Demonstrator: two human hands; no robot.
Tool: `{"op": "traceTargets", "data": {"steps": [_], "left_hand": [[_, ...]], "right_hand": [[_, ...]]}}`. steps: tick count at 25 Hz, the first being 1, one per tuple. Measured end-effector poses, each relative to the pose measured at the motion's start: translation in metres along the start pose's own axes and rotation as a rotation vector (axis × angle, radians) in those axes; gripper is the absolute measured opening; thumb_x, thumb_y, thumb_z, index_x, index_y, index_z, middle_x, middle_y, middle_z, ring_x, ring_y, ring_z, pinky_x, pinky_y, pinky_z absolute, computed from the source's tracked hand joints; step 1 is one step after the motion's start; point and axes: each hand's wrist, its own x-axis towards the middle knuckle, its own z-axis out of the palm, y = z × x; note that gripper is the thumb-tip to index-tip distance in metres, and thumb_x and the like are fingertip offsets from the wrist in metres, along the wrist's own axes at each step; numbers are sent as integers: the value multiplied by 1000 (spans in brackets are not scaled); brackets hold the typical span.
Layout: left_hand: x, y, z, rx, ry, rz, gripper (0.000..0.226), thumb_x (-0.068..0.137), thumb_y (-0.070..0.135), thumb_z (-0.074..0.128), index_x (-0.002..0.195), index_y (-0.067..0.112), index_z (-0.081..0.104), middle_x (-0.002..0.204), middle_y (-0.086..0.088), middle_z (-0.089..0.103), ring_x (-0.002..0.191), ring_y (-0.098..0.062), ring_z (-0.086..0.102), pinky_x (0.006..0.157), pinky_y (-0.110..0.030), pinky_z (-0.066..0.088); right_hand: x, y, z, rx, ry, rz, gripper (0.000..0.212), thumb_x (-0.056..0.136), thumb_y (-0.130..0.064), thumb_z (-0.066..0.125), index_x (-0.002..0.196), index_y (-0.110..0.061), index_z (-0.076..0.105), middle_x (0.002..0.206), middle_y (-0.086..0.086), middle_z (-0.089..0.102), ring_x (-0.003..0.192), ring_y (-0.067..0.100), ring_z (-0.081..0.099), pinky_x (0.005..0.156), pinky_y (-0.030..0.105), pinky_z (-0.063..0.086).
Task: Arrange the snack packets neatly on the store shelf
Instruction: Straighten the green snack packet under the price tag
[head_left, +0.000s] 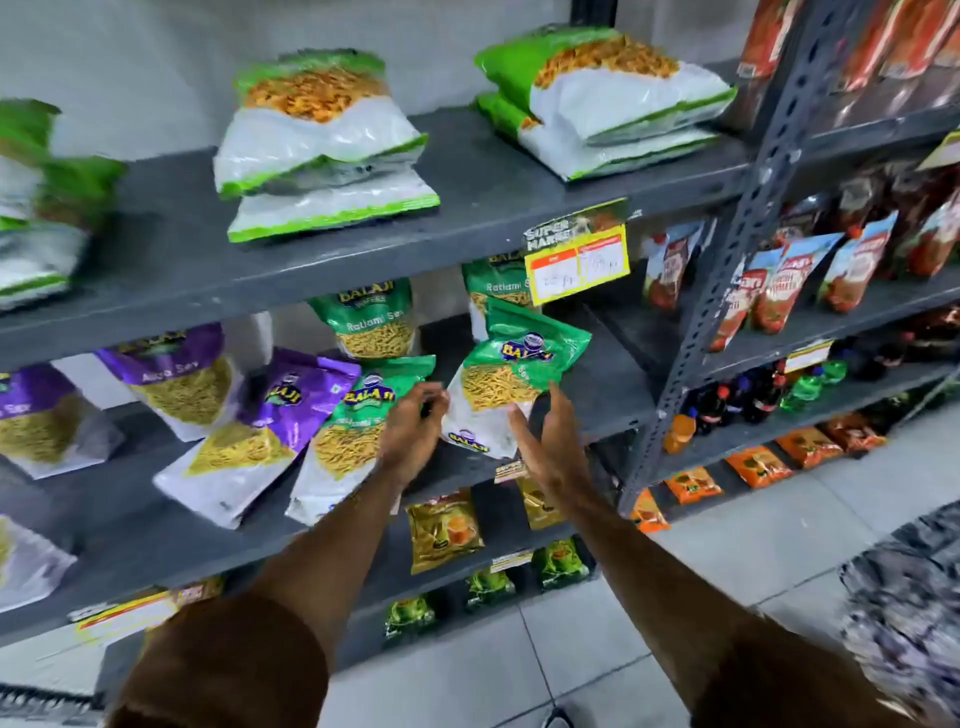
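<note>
A green and white snack packet (511, 364) stands tilted on the middle shelf (597, 410). My left hand (415, 423) has its fingers curled on the packet's lower left edge. My right hand (548, 441) is spread, fingers resting on the packet's lower right part and thumb beside its edge. Just left of my left hand, another green packet (353, 436) and a purple packet (260, 431) lie slanted. Two more green packets (374, 322) stand upright at the back.
Purple packets (176, 379) fill the shelf's left side. Stacked green and white bags (322, 150) lie on the shelf above, with a yellow price tag (576, 262) on its edge. A perforated upright post (727, 249) borders the right side, with red pouches and bottles beyond.
</note>
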Motion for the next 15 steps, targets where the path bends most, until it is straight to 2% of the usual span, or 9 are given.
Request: {"op": "traceTargets", "data": {"steps": [2, 4, 5, 7, 8, 9, 12, 15], "left_hand": [[39, 0, 18, 9, 45, -121, 35, 96, 26, 52, 123, 3, 59, 104, -2, 59, 99, -15, 56, 76, -25, 38], [67, -4, 27, 82, 2, -283, 39, 98, 28, 47, 118, -3, 61, 108, -13, 62, 106, -23, 59, 83, -33, 41], [77, -10, 34, 78, -51, -341, 40, 99, 29, 46, 110, -4, 63, 105, -18, 64, 102, -27, 62, 82, -36, 43], [85, -23, 48, -19, -102, -432, 37, 99, 29, 46, 83, 0, 63, 73, -15, 66, 73, -22, 65, 69, -34, 40], [86, -27, 53, -47, -99, -457, 38, 99, 29, 46, 74, 4, 58, 60, -9, 60, 61, -20, 59, 63, -31, 36], [90, -31, 58, -49, -85, -487, 38, 99, 31, 46, 71, 8, 54, 57, -5, 54, 57, -20, 53, 58, -29, 32], [91, -30, 63, -43, -78, -509, 40, 97, 36, 45, 68, 11, 56, 64, -6, 53, 66, -20, 50, 56, -28, 32], [84, -30, 64, -91, -118, -485, 29, 97, 33, 47, 86, 12, 65, 87, -10, 60, 83, -19, 54, 72, -27, 38]], "right_hand": [[31, 19, 7, 108, 3, 101, 55, 87, -37, 63, 133, -9, 50, 129, 12, 63, 122, 27, 57, 85, 16, 34], [48, 34, 18, 91, -56, 275, 50, 89, -38, 63, 128, -10, 52, 127, 14, 65, 119, 30, 59, 78, 19, 34], [59, 45, 25, 113, -106, 345, 54, 88, -46, 63, 128, -12, 52, 129, 14, 64, 121, 32, 58, 82, 23, 38], [68, 55, 37, 225, -184, 430, 64, 81, -61, 63, 126, -18, 54, 129, 11, 63, 121, 31, 59, 97, 34, 45], [70, 57, 41, 263, -188, 463, 64, 80, -61, 64, 126, -18, 56, 127, 8, 64, 118, 28, 60, 97, 35, 47], [72, 58, 45, 290, -169, 482, 60, 81, -58, 65, 126, -18, 57, 124, 6, 64, 114, 25, 61, 94, 35, 48], [69, 54, 49, 374, -92, 465, 44, 88, -42, 65, 124, -17, 58, 122, 5, 67, 105, 23, 65, 77, 28, 53], [63, 49, 41, 489, -66, 365, 35, 92, -20, 64, 125, -14, 55, 113, 2, 68, 94, 18, 66, 73, 26, 54]]}}
